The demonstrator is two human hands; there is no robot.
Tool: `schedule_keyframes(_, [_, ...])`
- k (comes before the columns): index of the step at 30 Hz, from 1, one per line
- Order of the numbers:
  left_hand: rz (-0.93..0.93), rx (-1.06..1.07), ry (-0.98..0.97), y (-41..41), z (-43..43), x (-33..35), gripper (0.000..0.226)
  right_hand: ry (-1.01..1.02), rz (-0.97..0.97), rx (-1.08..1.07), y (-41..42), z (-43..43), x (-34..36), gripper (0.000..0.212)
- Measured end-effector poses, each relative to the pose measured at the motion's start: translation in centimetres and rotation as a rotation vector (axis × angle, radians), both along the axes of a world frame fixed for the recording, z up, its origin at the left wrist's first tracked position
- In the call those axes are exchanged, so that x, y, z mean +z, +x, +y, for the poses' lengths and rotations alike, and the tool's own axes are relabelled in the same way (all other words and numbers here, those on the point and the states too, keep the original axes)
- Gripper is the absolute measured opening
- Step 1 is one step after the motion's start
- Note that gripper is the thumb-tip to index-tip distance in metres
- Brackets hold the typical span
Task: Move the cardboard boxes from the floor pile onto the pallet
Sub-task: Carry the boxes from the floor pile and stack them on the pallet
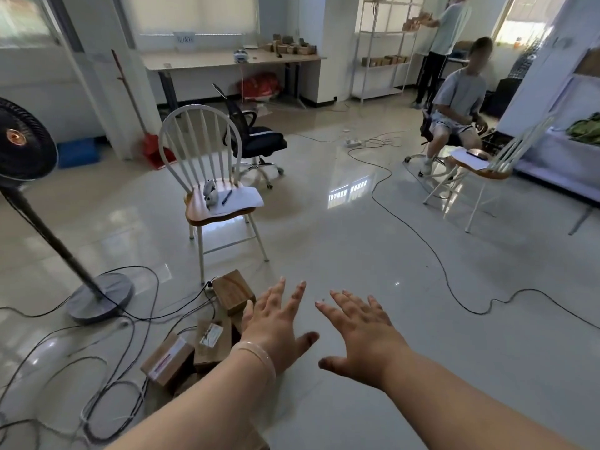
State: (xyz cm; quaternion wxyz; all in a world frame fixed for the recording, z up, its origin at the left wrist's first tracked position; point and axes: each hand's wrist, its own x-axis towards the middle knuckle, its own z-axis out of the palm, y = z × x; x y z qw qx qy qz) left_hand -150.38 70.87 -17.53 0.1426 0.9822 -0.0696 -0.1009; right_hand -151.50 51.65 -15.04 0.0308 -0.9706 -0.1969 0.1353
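Note:
Several small brown cardboard boxes lie in a pile on the glossy floor at lower left: one box (232,295) at the far end, a labelled box (212,344) in the middle, another labelled box (167,360) nearest me. My left hand (276,323) is stretched out above the right side of the pile, fingers spread and straight, holding nothing. My right hand (360,332) is held out beside it over bare floor, fingers also spread and empty. No pallet is in view.
A white spindle chair (207,177) with papers stands just beyond the pile. A standing fan (26,141) and its base (99,300) are at the left, with black cables (107,352) around the boxes. A seated person (457,105), another chair (480,170) and a cable (454,287) are at the right.

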Motion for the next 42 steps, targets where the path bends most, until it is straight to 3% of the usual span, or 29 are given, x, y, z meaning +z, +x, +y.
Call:
schedule_keyframes(18, [0.062, 0.501, -0.037, 21.9, -2.7, -1.5, 0.089, 0.046, 0.059, 0.403, 32.5, 0.0, -1.0, 0.093])
schedule_keyframes(26, [0.121, 0.684, -0.002, 24.5, 1.7, -5.5, 0.090, 0.009, 0.202, 0.688, 37.7, 5.0, -5.3, 0.103])
schedule_keyframes(36, [0.159, 0.805, -0.033, 31.9, 10.4, -11.7, 0.091, -0.024, 0.191, 0.659, 47.4, 15.3, -10.8, 0.093])
schedule_keyframes(42, [0.246, 0.834, -0.037, 37.4, 14.9, -20.0, 0.092, -0.066, 0.299, 0.624, 52.8, 19.6, -20.8, 0.093])
